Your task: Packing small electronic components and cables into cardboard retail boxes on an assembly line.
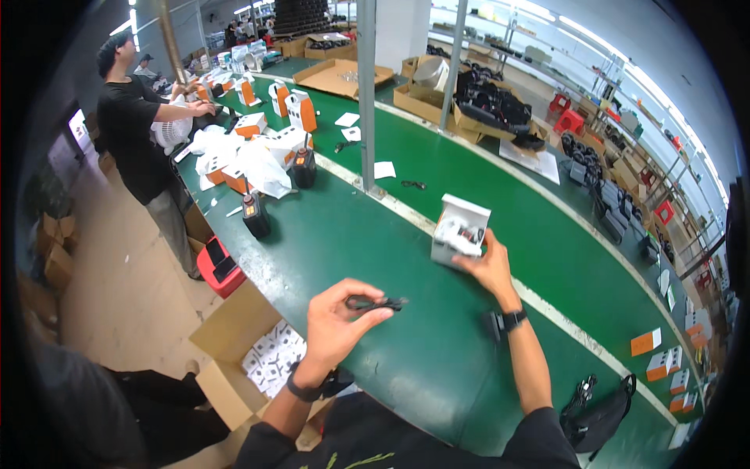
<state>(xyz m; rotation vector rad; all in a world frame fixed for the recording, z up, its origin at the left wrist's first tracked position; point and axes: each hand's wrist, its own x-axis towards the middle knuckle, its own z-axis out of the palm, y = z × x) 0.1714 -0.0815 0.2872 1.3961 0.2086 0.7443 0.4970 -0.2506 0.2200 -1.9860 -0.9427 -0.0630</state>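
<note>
1. My left hand [332,324] is pinching a black cable [391,304] above the green table [328,238].
2. A white box [461,228] is standing open, right of the cable.
3. My right hand [492,272] is gripping its right side, thumb and fingers spread.

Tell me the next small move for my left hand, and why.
Probably bring your left hand and its bundled black cable over to the open white box: the cable is still clear of it, the lid stands raised, and your right hand grips the box.
</note>
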